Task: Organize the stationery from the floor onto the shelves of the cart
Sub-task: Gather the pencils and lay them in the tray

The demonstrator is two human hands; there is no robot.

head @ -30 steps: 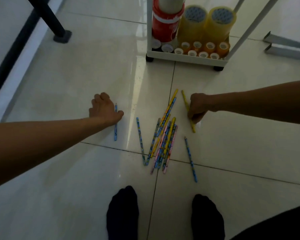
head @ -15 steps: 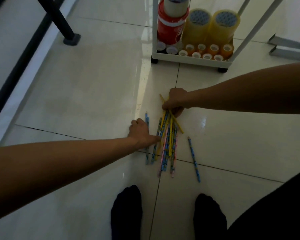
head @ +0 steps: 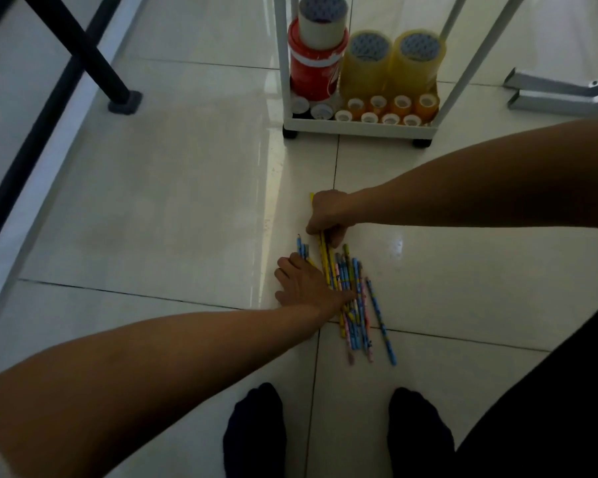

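Roughly a dozen pencils [head: 351,291], blue, yellow and pink, bunched on the floor tiles [head: 187,208] just short of the white cart [head: 359,125], between it and 2 dark-socked feet [head: 256,432]. 1 blue pencil [head: 381,320] lying just beside the bunch, on the side away from the left hand. Right hand [head: 328,215] at the pile's cart-facing end, fingers curled round the tips of a few yellow ones. Left hand [head: 306,282] flat against the pile's other flank, pressing pencils inward; grip on any of them impossible to tell.

Bottom shelf of the cart already stocked: 1 red tape roll [head: 316,74] with a pale one on top, 2 large yellow tape rolls [head: 394,60], a row of small rolls [head: 387,112] in front. Pencils all still down, none lifted yet, so gathering, carrying and shelving remain.

Compared with 1 second ago: pencils then fanned wide, hands well apart at outlying strays; now both hands closed in and the fan squeezed into 1 tight bundle.
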